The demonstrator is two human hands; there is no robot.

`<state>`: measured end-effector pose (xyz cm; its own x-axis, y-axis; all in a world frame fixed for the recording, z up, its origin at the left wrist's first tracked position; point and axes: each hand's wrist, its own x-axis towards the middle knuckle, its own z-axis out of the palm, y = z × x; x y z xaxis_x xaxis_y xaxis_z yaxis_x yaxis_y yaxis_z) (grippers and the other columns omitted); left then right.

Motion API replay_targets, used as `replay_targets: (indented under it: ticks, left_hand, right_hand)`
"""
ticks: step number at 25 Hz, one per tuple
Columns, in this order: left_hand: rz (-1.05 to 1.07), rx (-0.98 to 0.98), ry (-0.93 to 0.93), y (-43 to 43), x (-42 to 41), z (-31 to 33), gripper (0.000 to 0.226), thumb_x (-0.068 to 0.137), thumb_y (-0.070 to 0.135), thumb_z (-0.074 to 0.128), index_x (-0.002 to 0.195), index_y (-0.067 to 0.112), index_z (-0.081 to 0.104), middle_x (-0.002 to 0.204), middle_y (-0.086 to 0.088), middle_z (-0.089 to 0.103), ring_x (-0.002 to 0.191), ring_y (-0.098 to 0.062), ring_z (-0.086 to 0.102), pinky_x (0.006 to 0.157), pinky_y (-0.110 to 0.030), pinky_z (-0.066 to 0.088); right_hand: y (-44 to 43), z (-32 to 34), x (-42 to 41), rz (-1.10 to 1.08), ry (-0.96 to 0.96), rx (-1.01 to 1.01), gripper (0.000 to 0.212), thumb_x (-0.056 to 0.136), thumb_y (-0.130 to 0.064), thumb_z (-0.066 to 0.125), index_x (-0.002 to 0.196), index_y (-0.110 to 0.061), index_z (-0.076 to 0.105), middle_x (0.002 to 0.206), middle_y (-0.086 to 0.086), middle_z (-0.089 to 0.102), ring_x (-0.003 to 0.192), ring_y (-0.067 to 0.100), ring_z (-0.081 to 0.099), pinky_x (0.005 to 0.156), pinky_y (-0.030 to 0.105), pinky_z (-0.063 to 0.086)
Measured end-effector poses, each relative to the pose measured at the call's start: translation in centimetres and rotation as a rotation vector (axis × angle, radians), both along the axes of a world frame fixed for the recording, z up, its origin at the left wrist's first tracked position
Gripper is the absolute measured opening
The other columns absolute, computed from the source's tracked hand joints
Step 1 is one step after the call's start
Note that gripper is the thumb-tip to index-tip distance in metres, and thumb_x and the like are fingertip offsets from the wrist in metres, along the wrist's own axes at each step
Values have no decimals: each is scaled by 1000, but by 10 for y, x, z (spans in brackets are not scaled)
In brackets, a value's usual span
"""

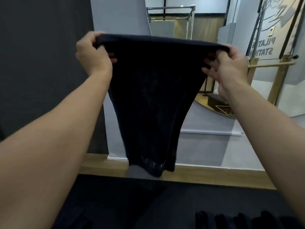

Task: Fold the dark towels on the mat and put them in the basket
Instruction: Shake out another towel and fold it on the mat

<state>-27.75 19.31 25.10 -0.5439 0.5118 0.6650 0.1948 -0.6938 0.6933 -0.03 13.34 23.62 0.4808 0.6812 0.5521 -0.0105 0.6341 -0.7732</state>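
I hold a towel (pixel 148 96) up, my left hand (pixel 92 52) at its top left corner, my right hand (pixel 227 66) at its top right. It hangs above the mat (pixel 198 199), before the wall (pixel 198 146) and mirror (pixel 209 27). More towels (pixel 239 219) lie on the mat, near me on my right.

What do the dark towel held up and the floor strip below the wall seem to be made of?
The dark towel: soft cloth, probably cotton terry, matte near-black; it hangs in limp folds. The floor strip: wood or wood-look laminate, light brown, slightly glossy; grain too blurred to decide.
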Motion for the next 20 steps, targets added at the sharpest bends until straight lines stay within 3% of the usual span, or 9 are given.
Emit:
replay_targets:
  ticks: [2, 4, 6, 9, 11, 14, 16, 18, 20]
  left_hand:
    - [45, 136, 19, -18, -14, -8, 31, 86, 0, 51, 90, 20, 73, 84, 12, 68, 72, 1, 65, 67, -16, 54]
    - [48, 227, 53, -41, -26, -26, 20, 88, 16, 60, 74, 30, 64, 71, 21, 57, 65, 8, 52, 67, -13, 45]
    - [22, 245, 97, -63, -41, -55, 31, 89, 27, 62, 62, 32, 48, 64, 20, 45, 62, 2, 38, 59, -22, 34]
    - [-108, 135, 90, -88, -57, -111, 35, 89, 30, 65, 61, 17, 49, 68, 1, 42, 67, -13, 36, 59, -34, 28]
    - [-232, -15, -7, -100, -61, -157, 31, 88, 29, 69, 67, 10, 58, 72, -3, 50, 70, -16, 44, 61, -34, 37]
    - [-387, -235, -186, -112, -61, -224, 20, 87, 22, 73, 68, 18, 71, 74, 2, 68, 74, -14, 62, 68, -30, 53]
    - [-549, -476, -238, -115, -65, -274, 10, 88, 20, 71, 80, 17, 75, 85, -3, 74, 77, -16, 70, 70, -30, 58]
    - [-752, -825, -179, -122, -76, -328, 18, 89, 21, 66, 99, 8, 73, 100, -14, 74, 84, -23, 72, 75, -33, 61]
    - [-825, -1161, -41, -131, -92, -381, 35, 86, 22, 66, 111, -2, 69, 104, -20, 73, 88, -29, 73, 75, -33, 61]
  right_hand:
    - [-20, -7, 1, -54, -47, 69, 14, 98, -14, 51, 95, -22, 63, 91, -1, 70, 78, 13, 69, 64, 26, 55]
    - [-41, -21, 5, -96, -90, 112, 11, 92, -16, 56, 90, -22, 65, 83, -5, 66, 71, 8, 58, 58, 23, 46]
    - [-64, -47, 5, -96, -62, 118, 10, 84, -18, 61, 81, -22, 69, 79, -8, 64, 71, 7, 54, 57, 22, 39]
    - [-95, -101, 0, 27, 13, 43, 14, 86, -15, 59, 77, -21, 69, 75, -10, 66, 71, 7, 60, 60, 22, 42]
    - [-110, -144, -6, 99, 9, -80, 15, 94, -14, 54, 87, -21, 66, 80, -7, 68, 73, 8, 63, 63, 24, 48]
    - [-122, -210, -12, 143, 27, -257, 19, 98, -13, 52, 91, -20, 68, 82, -7, 72, 78, 8, 67, 70, 27, 53]
    - [-124, -257, -10, 220, 51, -381, 16, 96, -12, 54, 93, -16, 69, 87, -2, 74, 82, 13, 70, 76, 30, 55]
    - [-128, -305, -5, 354, 38, -541, 12, 90, -14, 59, 94, -10, 69, 90, 6, 73, 80, 16, 70, 75, 30, 56]
    - [-134, -350, 0, 482, -22, -714, 12, 82, -15, 63, 89, -8, 70, 89, 11, 71, 77, 17, 69, 69, 24, 57]
